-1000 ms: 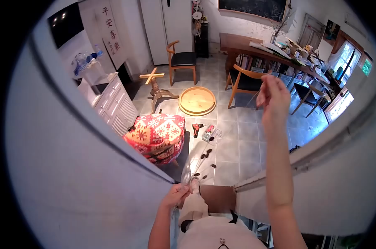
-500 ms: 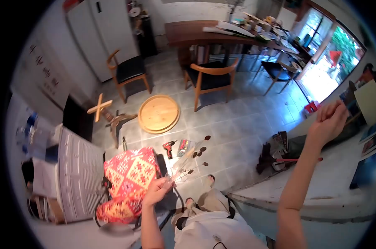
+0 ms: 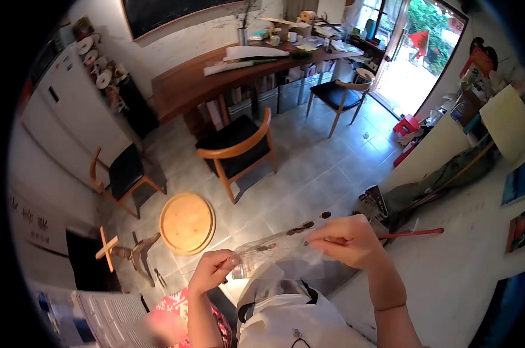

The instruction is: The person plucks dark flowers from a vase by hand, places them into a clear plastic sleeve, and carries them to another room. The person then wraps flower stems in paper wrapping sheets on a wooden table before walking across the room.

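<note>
My left hand is closed around the lower end of several thin dried stems with dark brown heads and a crinkled clear plastic sleeve. The stems lean up to the right in front of my body. My right hand is level with the brown heads, thumb and fingers pinched on the clear film near its far end. Some film hangs below the right fingers. How far the sleeve wraps the stems is hard to make out.
A round wooden top lies on the tiled floor beside a wooden stand. Black-seated chairs stand by a long wooden table. To my right runs a white counter with a red stick.
My right hand has come down from the raised right side to the brown heads and pinched the film. The stems now lie flatter, and my view has turned right.
</note>
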The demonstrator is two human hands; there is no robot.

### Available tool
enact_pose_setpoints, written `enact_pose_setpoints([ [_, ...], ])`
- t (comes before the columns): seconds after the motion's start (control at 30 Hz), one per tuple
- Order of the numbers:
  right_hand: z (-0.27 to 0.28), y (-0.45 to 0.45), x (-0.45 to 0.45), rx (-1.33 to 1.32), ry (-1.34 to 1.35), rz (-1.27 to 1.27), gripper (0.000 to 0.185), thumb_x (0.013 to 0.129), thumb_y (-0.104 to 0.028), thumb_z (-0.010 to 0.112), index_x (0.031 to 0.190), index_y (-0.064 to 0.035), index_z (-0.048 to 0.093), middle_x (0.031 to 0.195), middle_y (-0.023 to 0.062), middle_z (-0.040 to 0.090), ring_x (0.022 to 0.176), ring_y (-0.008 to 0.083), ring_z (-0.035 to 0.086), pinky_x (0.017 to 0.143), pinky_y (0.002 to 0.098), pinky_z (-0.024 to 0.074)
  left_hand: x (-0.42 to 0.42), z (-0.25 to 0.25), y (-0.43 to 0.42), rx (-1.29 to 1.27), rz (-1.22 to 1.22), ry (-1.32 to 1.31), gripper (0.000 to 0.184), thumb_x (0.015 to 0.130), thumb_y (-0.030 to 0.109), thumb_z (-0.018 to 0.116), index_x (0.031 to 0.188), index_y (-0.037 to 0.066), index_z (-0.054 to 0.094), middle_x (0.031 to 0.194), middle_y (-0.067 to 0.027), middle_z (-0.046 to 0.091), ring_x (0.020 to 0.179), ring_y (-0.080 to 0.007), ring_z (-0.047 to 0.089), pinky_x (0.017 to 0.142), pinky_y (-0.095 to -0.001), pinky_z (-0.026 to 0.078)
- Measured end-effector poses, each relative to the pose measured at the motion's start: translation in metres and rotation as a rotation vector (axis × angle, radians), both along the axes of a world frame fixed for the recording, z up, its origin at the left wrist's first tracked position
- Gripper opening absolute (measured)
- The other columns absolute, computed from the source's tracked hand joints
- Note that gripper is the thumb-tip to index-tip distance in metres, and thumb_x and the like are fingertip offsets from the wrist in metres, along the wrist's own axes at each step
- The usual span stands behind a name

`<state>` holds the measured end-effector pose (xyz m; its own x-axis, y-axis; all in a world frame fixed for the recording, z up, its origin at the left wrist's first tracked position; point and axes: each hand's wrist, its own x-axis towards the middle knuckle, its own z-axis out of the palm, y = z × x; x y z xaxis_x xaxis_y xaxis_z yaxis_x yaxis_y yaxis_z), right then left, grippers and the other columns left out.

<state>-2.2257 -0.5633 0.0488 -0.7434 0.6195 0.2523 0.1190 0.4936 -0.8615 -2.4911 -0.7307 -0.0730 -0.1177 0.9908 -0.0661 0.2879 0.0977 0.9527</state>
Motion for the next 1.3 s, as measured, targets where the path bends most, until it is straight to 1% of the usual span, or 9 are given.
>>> enact_pose_setpoints([
  [0.1, -0.019, 0.07, -0.007, -0.405, 0.153, -0.158, 0.007, 0.079, -0.005, 0.065, 0.085, -0.0024, 0.068, 0.065, 0.0007, 0.055, 0.051, 0.0055, 0.042, 0.048, 0.02, 0.0326, -0.023, 0.001, 0.08, 0.064, -0.072, 0.026, 0.016, 0.087, 0.011, 0.054, 0.083, -0.001, 0.063, 0.071, -0.0067, 0.061, 0.064, -0.0139, 0.056, 0.059, -0.0267, 0.044],
  [0.23, -0.031, 0.161, -0.023, -0.071, 0.086, -0.061, 0.01, 0.079, -0.004, 0.066, 0.087, -0.0077, 0.07, 0.071, -0.0038, 0.05, 0.057, 0.0023, 0.037, 0.05, 0.0191, 0.0287, -0.058, -0.021, 0.192, 0.124, -0.182, -0.045, 0.014, 0.084, 0.006, 0.051, 0.079, -0.001, 0.063, 0.068, -0.005, 0.058, 0.061, -0.012, 0.05, 0.057, -0.0258, 0.04],
  [0.43, -0.027, 0.294, -0.053, -0.233, -0.13, -0.227, 0.021, 0.073, -0.014, 0.074, 0.093, -0.0107, 0.072, 0.078, -0.0041, 0.047, 0.058, 0.0052, 0.035, 0.052, 0.02, 0.0283, -0.106, -0.011, 0.365, -0.069, -0.438, -0.207, 0.027, 0.092, 0.018, 0.05, 0.082, -0.001, 0.065, 0.057, 0.0012, 0.045, 0.054, -0.0059, 0.04, 0.05, -0.0232, 0.033],
  [0.47, -0.027, 0.317, -0.058, -0.235, -0.164, -0.217, 0.022, 0.072, -0.015, 0.075, 0.093, -0.011, 0.072, 0.077, -0.004, 0.047, 0.058, 0.0052, 0.035, 0.052, 0.0204, 0.0282, -0.113, -0.023, 0.395, 0.035, -0.503, -0.184, 0.03, 0.094, 0.021, 0.049, 0.083, -0.001, 0.066, 0.053, 0.0028, 0.041, 0.05, -0.0049, 0.036, 0.048, -0.0229, 0.031],
  [0.73, -0.082, 0.457, -0.047, -0.362, -0.209, -0.268, 0.024, 0.068, -0.019, 0.078, 0.089, -0.0119, 0.071, 0.078, -0.0022, 0.044, 0.058, 0.0071, 0.036, 0.05, 0.0241, 0.0276, -0.124, -0.024, 0.598, -0.229, -0.671, -0.041, 0.02, 0.089, 0.017, 0.055, 0.086, 0.003, 0.068, 0.051, 0.0054, 0.034, 0.049, -0.0035, 0.029, 0.045, -0.0231, 0.024],
  [0.87, -0.103, 0.527, -0.039, -0.12, -0.117, -0.391, 0.021, 0.064, -0.008, 0.077, 0.082, -0.0079, 0.066, 0.071, -0.002, 0.051, 0.057, 0.0094, 0.036, 0.051, 0.022, 0.0303, -0.112, -0.032, 0.689, -0.221, -0.674, -0.083, 0.018, 0.088, 0.017, 0.057, 0.084, 0.004, 0.068, 0.053, 0.0073, 0.034, 0.052, -0.003, 0.029, 0.047, -0.0226, 0.024],
  [1.03, -0.066, 0.628, -0.039, -0.031, -0.088, -0.514, 0.023, 0.062, -0.002, 0.075, 0.082, -0.0076, 0.063, 0.077, 0.0002, 0.048, 0.054, 0.008, 0.034, 0.048, 0.0232, 0.0297, -0.104, -0.02, 0.793, -0.222, -0.681, -0.076, 0.023, 0.091, 0.015, 0.054, 0.08, -0.001, 0.067, 0.055, 0.0046, 0.046, 0.053, -0.0035, 0.038, 0.049, -0.021, 0.03],
  [1.23, -0.045, 0.747, -0.054, 0.117, -0.039, -0.438, 0.02, 0.067, -0.002, 0.069, 0.083, -0.0068, 0.06, 0.081, 0.0063, 0.053, 0.06, 0.0168, 0.049, 0.05, 0.0269, 0.0398, -0.105, -0.008, 0.884, -0.234, -0.563, -0.206, 0.018, 0.09, 0.014, 0.055, 0.086, 0.002, 0.067, 0.056, 0.0076, 0.041, 0.053, -0.0025, 0.031, 0.047, -0.0213, 0.026],
  [1.3, -0.043, 0.787, -0.062, 0.214, -0.003, -0.418, 0.021, 0.064, 0.001, 0.07, 0.083, -0.0055, 0.061, 0.078, 0.004, 0.052, 0.052, 0.0107, 0.04, 0.045, 0.0239, 0.0316, -0.109, 0.003, 0.914, -0.254, -0.543, -0.238, 0.017, 0.089, 0.014, 0.055, 0.086, 0.002, 0.068, 0.056, 0.0071, 0.043, 0.053, -0.0024, 0.032, 0.047, -0.021, 0.026],
])
